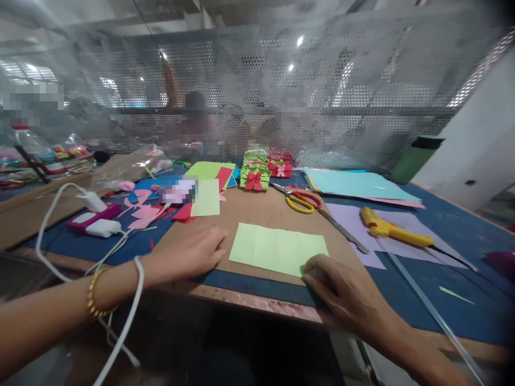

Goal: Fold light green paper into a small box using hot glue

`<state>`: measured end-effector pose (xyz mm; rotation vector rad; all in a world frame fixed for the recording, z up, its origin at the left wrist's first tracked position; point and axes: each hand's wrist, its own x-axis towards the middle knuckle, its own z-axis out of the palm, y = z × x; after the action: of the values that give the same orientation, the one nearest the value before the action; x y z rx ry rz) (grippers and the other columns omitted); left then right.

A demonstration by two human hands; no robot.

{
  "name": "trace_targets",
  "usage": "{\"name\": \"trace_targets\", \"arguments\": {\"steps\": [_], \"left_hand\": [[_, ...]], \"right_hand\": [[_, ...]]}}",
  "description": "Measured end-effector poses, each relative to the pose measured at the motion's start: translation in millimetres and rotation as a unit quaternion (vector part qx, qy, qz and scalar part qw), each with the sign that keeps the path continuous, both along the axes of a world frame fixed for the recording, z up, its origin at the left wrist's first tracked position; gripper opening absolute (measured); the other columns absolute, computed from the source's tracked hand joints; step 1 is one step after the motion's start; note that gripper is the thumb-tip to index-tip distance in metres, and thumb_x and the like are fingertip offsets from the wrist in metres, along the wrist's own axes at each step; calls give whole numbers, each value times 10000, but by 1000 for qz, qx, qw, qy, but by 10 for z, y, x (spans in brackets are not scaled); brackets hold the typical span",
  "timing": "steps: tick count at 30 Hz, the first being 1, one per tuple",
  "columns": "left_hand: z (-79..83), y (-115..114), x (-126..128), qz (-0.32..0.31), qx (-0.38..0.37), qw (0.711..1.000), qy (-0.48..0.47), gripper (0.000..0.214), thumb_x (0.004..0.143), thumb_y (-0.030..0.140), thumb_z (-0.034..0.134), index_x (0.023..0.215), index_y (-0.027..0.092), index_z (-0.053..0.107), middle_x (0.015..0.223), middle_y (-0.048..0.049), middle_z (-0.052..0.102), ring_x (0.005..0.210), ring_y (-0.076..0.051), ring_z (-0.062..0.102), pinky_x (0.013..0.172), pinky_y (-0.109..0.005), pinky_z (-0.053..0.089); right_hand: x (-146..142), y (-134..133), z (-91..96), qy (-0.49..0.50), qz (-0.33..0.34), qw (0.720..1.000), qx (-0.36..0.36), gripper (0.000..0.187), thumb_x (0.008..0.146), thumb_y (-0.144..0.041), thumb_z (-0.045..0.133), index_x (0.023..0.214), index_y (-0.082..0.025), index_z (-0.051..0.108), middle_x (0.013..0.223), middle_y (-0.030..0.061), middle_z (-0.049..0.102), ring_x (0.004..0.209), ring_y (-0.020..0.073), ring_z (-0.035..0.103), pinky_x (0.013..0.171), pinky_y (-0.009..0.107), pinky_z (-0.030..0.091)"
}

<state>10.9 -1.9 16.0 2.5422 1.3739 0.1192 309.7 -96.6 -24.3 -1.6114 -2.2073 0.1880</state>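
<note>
A light green folded paper sheet (277, 248) lies on a brown cardboard sheet (261, 214) in front of me. My left hand (193, 251) rests flat on the cardboard just left of the paper, fingers stretched toward its left edge; a gold bracelet and a white cable cross the wrist. My right hand (341, 292) lies at the paper's near right corner, fingers curled down on the table edge, touching the corner. Neither hand lifts anything.
Red-and-yellow scissors (302, 201) and a yellow glue gun (392, 230) lie to the right on blue matting. Small green and red paper baskets (257, 174) stand behind. Coloured paper sheets (358, 185), pink cut-outs, a white charger (102, 228) and cable lie left. A perforated metal screen (281, 91) backs the table.
</note>
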Motion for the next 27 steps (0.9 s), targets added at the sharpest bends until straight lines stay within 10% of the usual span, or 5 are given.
{"name": "trace_targets", "arguments": {"steps": [3,7,13,27], "left_hand": [[-37,-166,107,-119,130,984,-20,176,917,197,482,1035,178,612,1173,-126,600,1069,-268,548,887,-403,374],[-202,-207,217,-275,224,934,-44,235,969,102,426,1068,196,618,1094,-76,639,1052,-203,570,967,-388,354],[-264,-185,265,-282,245,928,11,215,913,19,439,957,150,603,955,-81,637,902,-203,573,912,-377,416],[-293,-332,474,-207,322,922,58,148,822,42,501,867,162,573,877,-104,622,788,-265,573,688,-398,465]], "right_hand": [[34,-22,2,-22,38,998,50,126,966,-220,473,934,-202,593,837,47,620,686,159,570,607,276,412],[12,-95,73,-123,90,982,108,69,902,-223,580,959,-185,584,908,76,596,702,186,566,597,297,391],[-111,-185,221,-252,90,944,194,169,789,-42,579,767,-204,536,729,21,552,602,200,476,663,353,308],[-122,-67,259,-225,61,957,171,187,835,-98,572,691,-210,531,690,25,549,620,195,392,667,367,243]]}}
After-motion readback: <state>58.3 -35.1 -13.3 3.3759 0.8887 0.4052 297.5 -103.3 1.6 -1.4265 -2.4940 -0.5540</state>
